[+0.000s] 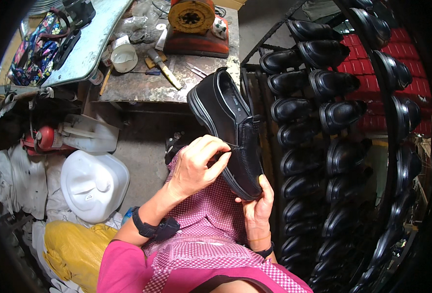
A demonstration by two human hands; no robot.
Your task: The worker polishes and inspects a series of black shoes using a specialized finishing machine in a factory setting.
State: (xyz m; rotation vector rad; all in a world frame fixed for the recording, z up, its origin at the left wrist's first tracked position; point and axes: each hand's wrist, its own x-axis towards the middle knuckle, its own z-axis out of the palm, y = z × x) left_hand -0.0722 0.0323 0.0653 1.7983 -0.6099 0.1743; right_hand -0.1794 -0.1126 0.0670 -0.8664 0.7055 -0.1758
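A black leather loafer [236,141] is held up in front of me, its heel pointing away and its toe toward me. My right hand [258,201] grips the toe end from below, thumb against the upper. Beside the stitched seam of the vamp, my left hand [200,163] is closed in a pinch. A thin, pale strand shows between its fingertips and the seam; whether it is thread or a needle is too fine to tell. The insole and the opening of the loafer face up.
Racks of black shoes [340,117] stand close on my right. Ahead, a worn workbench [142,90] bears a brush [164,69], a white tub [124,58] and an orange-and-black machine [191,24]. On my left are a white plastic container [94,183] and a yellow sack [74,249].
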